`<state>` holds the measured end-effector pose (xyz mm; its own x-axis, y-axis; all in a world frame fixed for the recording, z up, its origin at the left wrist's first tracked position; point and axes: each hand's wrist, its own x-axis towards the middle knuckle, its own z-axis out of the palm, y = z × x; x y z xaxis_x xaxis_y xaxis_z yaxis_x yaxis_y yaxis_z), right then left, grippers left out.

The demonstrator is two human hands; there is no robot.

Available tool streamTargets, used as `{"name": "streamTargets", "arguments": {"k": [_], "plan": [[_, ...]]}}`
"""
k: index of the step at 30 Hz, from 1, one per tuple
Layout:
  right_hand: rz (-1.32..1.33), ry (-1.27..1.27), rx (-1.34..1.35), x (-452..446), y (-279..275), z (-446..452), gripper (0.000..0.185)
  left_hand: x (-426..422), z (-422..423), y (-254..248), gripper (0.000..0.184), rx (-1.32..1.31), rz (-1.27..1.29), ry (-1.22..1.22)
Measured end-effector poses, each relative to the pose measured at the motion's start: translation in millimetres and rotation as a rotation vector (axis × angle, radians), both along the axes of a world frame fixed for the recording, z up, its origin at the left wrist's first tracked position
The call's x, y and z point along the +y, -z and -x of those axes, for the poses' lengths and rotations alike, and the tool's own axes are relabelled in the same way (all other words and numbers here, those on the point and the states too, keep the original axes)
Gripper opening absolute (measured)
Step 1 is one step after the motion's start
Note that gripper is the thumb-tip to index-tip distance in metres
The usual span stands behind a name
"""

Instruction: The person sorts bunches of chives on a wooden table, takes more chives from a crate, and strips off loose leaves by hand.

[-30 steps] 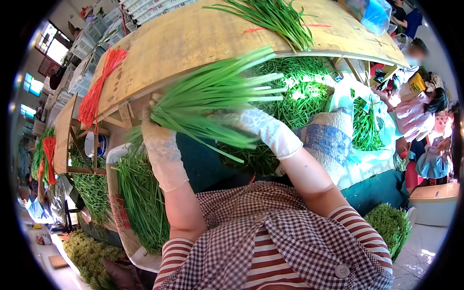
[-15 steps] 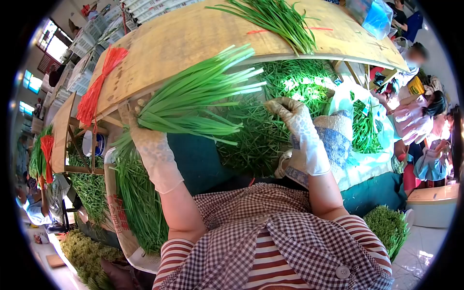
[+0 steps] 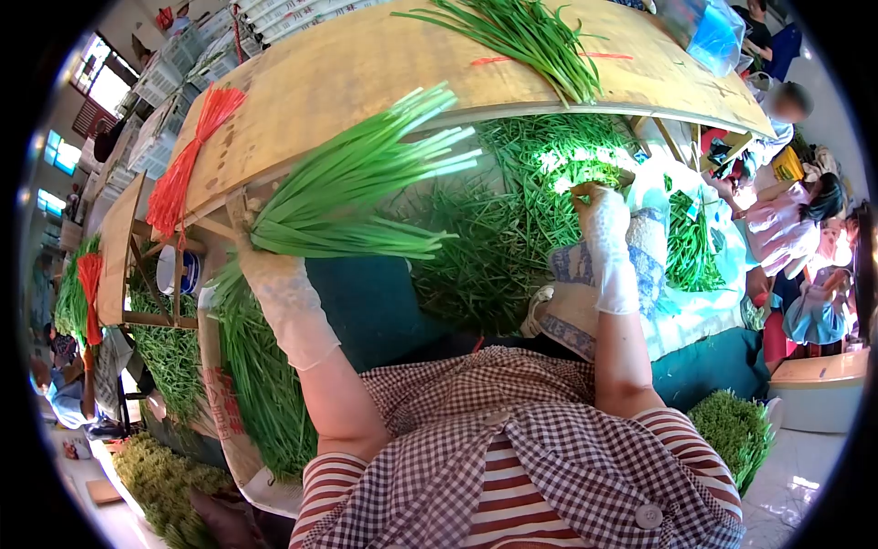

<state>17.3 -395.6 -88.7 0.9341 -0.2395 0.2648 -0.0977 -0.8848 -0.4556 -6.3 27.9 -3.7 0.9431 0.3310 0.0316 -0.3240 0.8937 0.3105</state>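
My left hand [image 3: 265,252], in a pale translucent glove, is closed around a fanned bunch of garlic chives [image 3: 343,197] in front of the table edge. The white stalk ends point up and to the right. My right hand [image 3: 599,210], gloved the same way, hovers over the loose green leaves at right, apart from the bunch. Its fingers are curled together; whether anything small is between them is hidden. Loose chive leaves [image 3: 485,247] lie heaped below and between my hands. Beside my left forearm, more long chives [image 3: 261,375] fill a pale sack-lined container.
A wooden table [image 3: 320,101] curves across in front, with another chive bunch [image 3: 521,41] lying over a red tie. Red ties [image 3: 197,151] hang at its left corner. A plastic bag of greens [image 3: 690,238] stands at right. Other people sit farther right.
My right hand has moved right, away from the chive bunch, over the leaf heap. My left hand has shifted slightly left with the bunch, which is a little blurred.
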Motion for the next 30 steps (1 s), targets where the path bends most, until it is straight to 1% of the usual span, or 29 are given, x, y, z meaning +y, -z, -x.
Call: {"name": "streamTargets", "arguments": {"k": [1, 2, 3, 4, 5, 6, 7, 8, 9, 10, 12, 13, 14, 15, 16, 17, 18, 20, 21, 22, 23, 25, 27, 28, 29, 30], "plan": [[-0.087, -0.052, -0.041, 19.8, -15.0, 6.4, 0.020, 3.1, -2.4, 9.9, 0.031, -0.119, 0.026, 0.083], [-0.417, -0.137, 0.008, 49.9, -34.5, 14.2, 0.031, 4.2, -3.9, 15.2, 0.032, -0.235, 0.051, 0.166], [-0.532, -0.361, 0.028, 73.8, -46.4, 22.4, 0.039, 0.5, -4.8, 15.0, 0.029, -0.168, 0.094, 0.166], [-0.553, -0.535, 0.051, 97.9, -63.4, 35.1, 0.041, -5.9, -6.1, 14.1, 0.029, -0.101, 0.135, 0.166], [-0.569, -0.732, -0.010, 115.9, -65.5, 37.3, 0.038, -12.2, -7.8, 13.0, 0.031, -0.037, 0.175, 0.167], [-0.444, -0.902, -0.174, 129.4, -52.4, 29.4, 0.032, -17.2, -8.1, 12.0, 0.031, 0.001, 0.149, 0.150], [-0.228, -0.865, -0.087, 138.2, -55.7, 31.3, 0.028, -20.9, -6.9, 11.1, 0.031, 0.038, 0.123, 0.131], [-0.206, -0.859, -0.072, 139.6, -54.3, 33.9, 0.026, -23.5, -5.8, 10.1, 0.032, 0.075, 0.095, 0.110], [-0.183, -0.852, -0.056, 141.1, -52.8, 36.5, 0.025, -24.9, -5.1, 9.3, 0.029, 0.053, -0.002, 0.061], [-0.353, -0.880, -0.109, 133.9, -46.6, 38.1, 0.024, -20.1, -3.8, 11.1, 0.027, -0.013, 0.025, 0.099], [-0.588, -0.770, 0.043, 105.1, -50.3, 42.7, 0.023, -5.7, -1.6, 16.8, 0.024, -0.140, 0.083, 0.178], [-0.707, -0.702, 0.106, 91.3, -54.8, 45.4, 0.025, -1.7, -1.3, 16.2, 0.022, -0.103, 0.017, 0.077], [-0.956, -0.513, 0.078, 75.0, -42.6, 39.8, 0.024, 2.9, 0.1, 16.3, 0.022, -0.150, 0.041, 0.113], [-0.884, -0.326, 0.057, 54.7, -32.6, 29.5, 0.025, 7.7, 2.2, 17.3, 0.023, -0.197, 0.066, 0.148], [-0.369, -0.224, 0.003, 33.5, -18.5, 22.3, 0.024, 12.4, 3.6, 18.8, 0.023, -0.242, 0.092, 0.183], [-0.308, -0.238, -0.057, 23.4, -10.2, 21.2, 0.024, 17.5, -0.1, 27.0, 0.026, -0.339, 0.061, 0.256], [-0.248, -0.250, -0.120, 18.5, -6.6, 20.9, 0.025, 15.5, -0.7, 27.0, 0.025, -0.328, 0.092, 0.288], [-0.815, -0.386, 0.002, 37.7, -34.3, 28.2, 0.026, 6.4, 0.2, 23.1, 0.025, -0.305, 0.152, 0.349], [-1.101, -0.448, 0.070, 50.2, -53.8, 34.5, 0.027, -3.1, 1.3, 17.9, 0.025, -0.306, 0.267, 0.390], [-1.090, -0.494, 0.151, 58.4, -72.3, 40.1, 0.026, -3.5, -1.0, 20.5, 0.025, -0.311, 0.268, 0.385], [-1.061, -0.528, 0.176, 67.0, -83.2, 43.3, 0.025, -2.6, -3.7, 24.6, 0.025, -0.316, 0.268, 0.382], [-1.042, -0.557, 0.195, 79.2, -86.7, 44.9, 0.022, -5.8, -4.7, 23.8, 0.025, -0.321, 0.287, 0.388], [-0.678, -0.732, -0.037, 82.9, -94.7, 44.7, 0.024, -9.7, -2.8, 22.6, 0.025, -0.322, 0.325, 0.401], [-0.490, -0.810, -0.151, 84.5, -97.8, 44.1, 0.025, -6.8, -3.0, 26.9, 0.025, -0.320, 0.240, 0.381], [-0.530, -0.860, -0.149, 86.7, -88.9, 39.1, 0.027, -2.1, -4.9, 34.9, 0.025, -0.319, 0.156, 0.361], [-0.442, -0.870, -0.184, 89.9, -90.4, 39.4, 0.028, -2.3, -5.3, 35.5, 0.025, -0.317, 0.072, 0.344]]}}
